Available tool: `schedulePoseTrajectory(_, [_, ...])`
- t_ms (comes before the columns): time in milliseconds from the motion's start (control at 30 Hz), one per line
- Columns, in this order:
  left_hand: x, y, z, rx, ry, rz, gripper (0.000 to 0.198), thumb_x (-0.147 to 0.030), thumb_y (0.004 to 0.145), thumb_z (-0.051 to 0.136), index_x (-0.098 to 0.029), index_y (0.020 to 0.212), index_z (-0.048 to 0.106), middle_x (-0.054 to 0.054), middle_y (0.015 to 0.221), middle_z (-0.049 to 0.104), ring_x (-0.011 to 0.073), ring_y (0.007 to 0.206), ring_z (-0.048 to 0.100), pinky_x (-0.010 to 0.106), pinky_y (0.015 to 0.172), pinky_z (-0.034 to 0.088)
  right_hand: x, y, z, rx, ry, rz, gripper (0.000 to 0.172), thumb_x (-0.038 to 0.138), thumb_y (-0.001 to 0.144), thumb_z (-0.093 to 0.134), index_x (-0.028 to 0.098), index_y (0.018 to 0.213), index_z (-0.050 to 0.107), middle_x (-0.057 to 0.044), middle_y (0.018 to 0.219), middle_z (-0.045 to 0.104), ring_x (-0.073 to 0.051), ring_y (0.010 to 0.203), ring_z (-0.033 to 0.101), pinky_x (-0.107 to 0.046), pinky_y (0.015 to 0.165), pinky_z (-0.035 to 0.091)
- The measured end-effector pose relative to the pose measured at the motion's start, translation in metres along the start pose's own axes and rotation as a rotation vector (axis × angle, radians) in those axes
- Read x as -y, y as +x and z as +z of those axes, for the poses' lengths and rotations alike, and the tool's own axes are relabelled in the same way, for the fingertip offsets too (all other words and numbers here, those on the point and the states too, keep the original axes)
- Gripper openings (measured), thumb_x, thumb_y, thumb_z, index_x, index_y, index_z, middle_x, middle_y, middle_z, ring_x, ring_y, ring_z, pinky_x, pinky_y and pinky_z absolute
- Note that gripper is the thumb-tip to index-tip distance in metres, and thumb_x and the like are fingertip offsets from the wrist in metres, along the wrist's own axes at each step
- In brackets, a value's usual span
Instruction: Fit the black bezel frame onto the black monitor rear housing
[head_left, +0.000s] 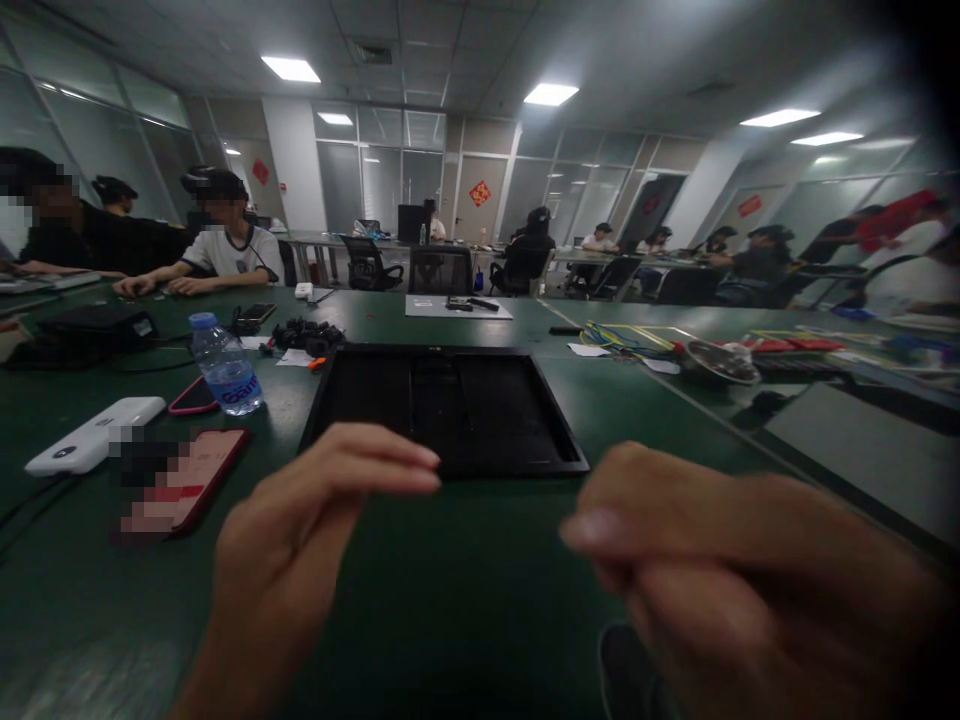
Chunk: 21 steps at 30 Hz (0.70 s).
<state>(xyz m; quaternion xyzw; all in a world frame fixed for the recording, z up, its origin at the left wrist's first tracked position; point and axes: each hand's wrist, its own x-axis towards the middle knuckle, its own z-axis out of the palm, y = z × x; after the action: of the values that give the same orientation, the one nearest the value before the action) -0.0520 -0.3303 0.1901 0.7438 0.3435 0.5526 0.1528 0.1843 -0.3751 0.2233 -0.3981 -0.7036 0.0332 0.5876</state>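
Note:
My left hand [285, 560] is raised above the green table [450, 580], its fingers stretched out and bent at the knuckles, with nothing in them. My right hand [697, 550] is held up on the other side, slightly blurred, with its fingers curled in and the thumb pressed against them. Whatever may be inside that grip is hidden. Beyond both hands lies a black rectangular shell [517, 410] with a raised rim, like a monitor housing; neither hand appears to touch it.
Left of the shell are a water bottle [225, 370], a red-cased phone [214, 470], a white power bank [97, 435] and tangled black cables [304, 338]. Coloured wires [622, 335] and a metal bowl [720, 362] lie at right. A person [232, 245] sits across the table.

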Motion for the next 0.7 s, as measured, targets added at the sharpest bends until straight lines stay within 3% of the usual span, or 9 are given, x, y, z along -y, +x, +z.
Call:
schedulePoseTrajectory(33, [0.015,0.014,0.0,-0.06,0.044,-0.064,0.031,-0.025,0.097,0.05,-0.042,0.102,0.077,-0.001,0.105,0.078,0.0219,0.104,0.072,0.043,0.091,0.062,-0.012,0.003,0.005,-0.064,0.0,-0.035,0.021,0.053,0.097,0.059,0.039,0.087,0.072,0.003,0.053,0.055,-0.018,0.046,0.053,-0.034,0.042,0.038])
schedulePoseTrajectory(67, [0.035,0.026,0.002,-0.068,0.103,-0.138,0.031,-0.024,0.097,0.049,-0.033,0.107,0.077,0.0,0.112,0.077,0.0226,0.11,0.07,0.045,0.098,0.059,-0.029,0.006,0.01,-0.02,-0.015,-0.008,0.025,0.051,0.097,0.061,0.033,0.084,0.073,0.003,0.057,0.058,-0.015,0.048,0.053,-0.032,0.047,0.041])
schedulePoseTrajectory(167, [0.117,0.047,0.01,-0.083,0.283,-0.326,0.038,-0.022,0.095,0.046,-0.017,0.123,0.071,0.011,0.126,0.073,0.0262,0.12,0.066,0.048,0.109,0.051,-0.106,0.01,0.024,-0.007,-0.139,0.115,0.037,0.056,0.097,0.061,0.023,0.085,0.074,0.002,0.064,0.061,-0.013,0.056,0.054,-0.027,0.055,0.043])
schedulePoseTrajectory(267, [0.19,0.045,0.018,-0.09,0.601,-0.49,0.05,-0.032,0.097,0.049,-0.005,0.138,0.06,0.025,0.143,0.059,0.0378,0.141,0.05,0.058,0.118,0.037,-0.198,-0.004,0.026,-0.028,-0.374,0.174,0.051,0.064,0.099,0.049,0.021,0.094,0.075,-0.007,0.086,0.067,-0.02,0.08,0.061,-0.036,0.076,0.051])
schedulePoseTrajectory(333, [0.221,0.037,0.021,-0.033,0.679,-0.611,0.064,-0.04,0.097,0.051,0.003,0.145,0.05,0.033,0.147,0.052,0.0433,0.144,0.044,0.059,0.116,0.037,-0.25,-0.019,0.021,-0.049,-0.528,0.202,0.061,0.069,0.097,0.045,0.018,0.11,0.074,-0.016,0.106,0.066,-0.029,0.102,0.06,-0.047,0.093,0.049])
schedulePoseTrajectory(400, [0.239,0.03,0.022,0.033,0.67,-0.691,0.068,-0.041,0.099,0.048,0.007,0.147,0.044,0.035,0.146,0.052,0.0423,0.143,0.047,0.055,0.116,0.038,-0.289,-0.031,0.017,-0.053,-0.583,0.258,0.072,0.074,0.093,0.044,0.013,0.121,0.071,-0.021,0.114,0.063,-0.034,0.11,0.057,-0.055,0.1,0.046])
schedulePoseTrajectory(467, [0.249,0.024,0.021,0.052,0.615,-0.695,0.068,-0.04,0.1,0.045,0.006,0.15,0.04,0.034,0.149,0.05,0.0384,0.144,0.047,0.05,0.116,0.041,-0.312,-0.036,0.015,-0.009,-0.499,0.37,0.077,0.076,0.089,0.046,0.011,0.126,0.067,-0.02,0.109,0.064,-0.03,0.098,0.06,-0.052,0.093,0.05])
schedulePoseTrajectory(567, [0.26,0.019,0.014,0.018,0.593,-0.702,0.062,-0.034,0.099,0.045,-0.001,0.151,0.042,0.028,0.151,0.052,0.0343,0.141,0.052,0.047,0.115,0.042,-0.326,-0.029,0.009,-0.001,-0.42,0.444,0.07,0.069,0.091,0.047,0.012,0.13,0.063,-0.012,0.096,0.065,-0.024,0.08,0.059,-0.045,0.083,0.052])
schedulePoseTrajectory(700, [0.272,0.016,0.003,0.103,0.624,-0.713,0.049,-0.033,0.099,0.044,-0.011,0.14,0.059,0.019,0.134,0.068,0.0323,0.125,0.065,0.044,0.107,0.05,-0.33,-0.018,-0.009,-0.16,-0.627,0.355,0.059,0.058,0.093,0.047,0.014,0.126,0.066,-0.014,0.102,0.065,-0.029,0.098,0.059,-0.048,0.093,0.049])
